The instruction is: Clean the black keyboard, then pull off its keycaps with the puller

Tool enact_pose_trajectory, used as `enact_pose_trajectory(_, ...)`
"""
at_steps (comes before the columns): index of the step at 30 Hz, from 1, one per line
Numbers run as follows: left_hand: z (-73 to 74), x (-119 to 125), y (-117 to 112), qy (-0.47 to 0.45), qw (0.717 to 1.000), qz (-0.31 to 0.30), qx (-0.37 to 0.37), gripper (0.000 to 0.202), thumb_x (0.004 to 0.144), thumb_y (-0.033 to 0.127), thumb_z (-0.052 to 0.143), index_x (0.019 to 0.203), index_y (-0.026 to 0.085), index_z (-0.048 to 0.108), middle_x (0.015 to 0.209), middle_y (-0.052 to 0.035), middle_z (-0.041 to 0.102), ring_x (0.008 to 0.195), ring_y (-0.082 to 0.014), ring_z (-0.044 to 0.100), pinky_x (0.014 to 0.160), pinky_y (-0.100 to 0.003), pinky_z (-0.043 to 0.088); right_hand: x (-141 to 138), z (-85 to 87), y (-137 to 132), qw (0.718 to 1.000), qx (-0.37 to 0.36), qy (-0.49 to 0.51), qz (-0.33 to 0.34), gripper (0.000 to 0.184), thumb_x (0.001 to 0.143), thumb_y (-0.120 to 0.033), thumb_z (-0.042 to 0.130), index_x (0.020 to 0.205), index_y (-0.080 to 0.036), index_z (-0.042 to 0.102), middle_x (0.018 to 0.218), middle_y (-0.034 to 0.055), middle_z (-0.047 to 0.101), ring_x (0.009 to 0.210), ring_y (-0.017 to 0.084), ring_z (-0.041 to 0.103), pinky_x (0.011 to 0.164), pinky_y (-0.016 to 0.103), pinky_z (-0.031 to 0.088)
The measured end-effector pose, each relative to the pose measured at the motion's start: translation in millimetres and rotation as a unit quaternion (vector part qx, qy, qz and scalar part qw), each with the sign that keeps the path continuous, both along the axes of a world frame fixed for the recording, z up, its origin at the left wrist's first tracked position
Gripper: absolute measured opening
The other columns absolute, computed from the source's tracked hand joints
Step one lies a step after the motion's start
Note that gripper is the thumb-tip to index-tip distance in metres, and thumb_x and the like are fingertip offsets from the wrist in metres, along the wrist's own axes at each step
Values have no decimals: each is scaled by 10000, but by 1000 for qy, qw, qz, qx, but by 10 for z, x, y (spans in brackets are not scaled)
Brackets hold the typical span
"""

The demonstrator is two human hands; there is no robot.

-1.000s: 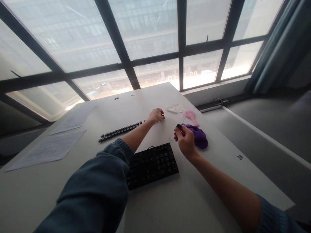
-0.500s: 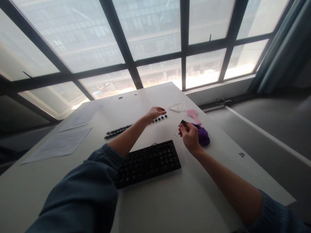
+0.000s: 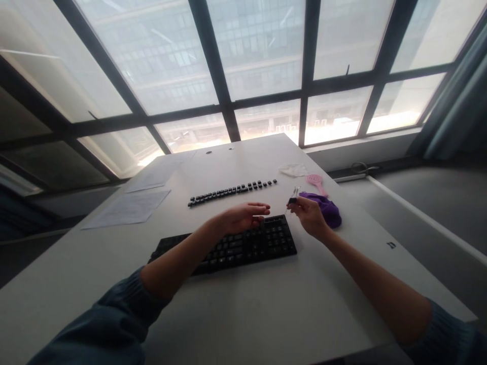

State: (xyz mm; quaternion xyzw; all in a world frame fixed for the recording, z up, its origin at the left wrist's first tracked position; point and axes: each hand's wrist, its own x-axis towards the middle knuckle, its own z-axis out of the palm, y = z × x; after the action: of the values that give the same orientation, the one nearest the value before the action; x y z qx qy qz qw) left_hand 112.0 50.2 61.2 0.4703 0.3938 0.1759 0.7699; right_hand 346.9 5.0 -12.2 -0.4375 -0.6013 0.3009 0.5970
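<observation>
A black keyboard [image 3: 236, 246] lies on the white table [image 3: 266, 314] in front of me. My left hand [image 3: 243, 217] hovers just above its far edge, fingers stretched out and holding nothing. My right hand [image 3: 310, 215] is pinched on a small wire keycap puller [image 3: 292, 196] with a black grip, held above the keyboard's right end. A row of several loose black keycaps [image 3: 232, 191] lies on the table beyond the keyboard.
A purple cloth [image 3: 327, 210] lies right of my right hand, with a pink brush [image 3: 315, 181] and a crumpled white wipe [image 3: 292, 170] behind it. Paper sheets [image 3: 129, 208] lie at the far left. Large windows stand behind the table.
My left hand has let go of the keycap row and come back toward me, over the keyboard. My right hand stays closed on the puller. The view has shifted left.
</observation>
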Motion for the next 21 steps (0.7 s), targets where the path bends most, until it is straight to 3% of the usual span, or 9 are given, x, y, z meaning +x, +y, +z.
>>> enact_pose_trajectory(2,-65,23,-120,29,998,5,50,274,765,249,774,1005,146,689,999,-77,683,753,-109,598,666,-229,474,-12,-7,-13,1000,-4,-13,12,184,848,-334,632,798,-169,696,720,28,649,668,163,566,630,288,443)
enact_pose_trajectory(4,-141,83,-205,95,980,18,174,211,798,264,723,970,142,703,955,-71,697,757,-124,599,685,-244,469,-23,-17,-30,999,-9,-30,18,178,850,-327,628,793,-170,690,702,21,635,665,161,562,634,288,440)
enact_pose_trajectory(7,-271,200,-295,183,901,24,392,148,811,234,670,925,151,716,884,-46,712,785,-151,607,745,-270,469,-25,-38,-59,998,-17,-52,19,186,854,-332,623,787,-168,681,673,12,614,657,158,554,629,285,437)
enact_pose_trajectory(9,-360,262,-343,208,852,12,480,152,808,228,659,935,169,716,869,-30,716,778,-162,607,752,-282,471,-24,-49,-79,998,-18,-62,25,195,858,-336,619,778,-168,675,669,9,599,659,158,546,619,280,432)
enact_pose_trajectory(11,-440,298,-384,219,821,5,528,161,810,233,656,952,187,714,877,-24,716,768,-167,606,744,-288,475,-26,-48,-97,997,-12,-68,33,202,861,-337,615,760,-170,669,684,8,586,673,157,536,617,276,426)
enact_pose_trajectory(14,-528,311,-425,223,796,17,562,142,820,222,643,945,199,707,898,-31,710,793,-177,618,760,-293,480,-39,-18,-118,996,2,-75,39,216,865,-343,613,743,-175,672,722,11,580,697,157,523,636,276,425)
enact_pose_trajectory(21,-569,312,-458,221,783,26,581,128,847,216,608,937,200,698,916,-49,703,840,-196,630,803,-307,487,-51,47,-131,995,-5,-89,38,264,869,-389,617,720,-177,669,733,21,586,702,159,523,628,271,431)
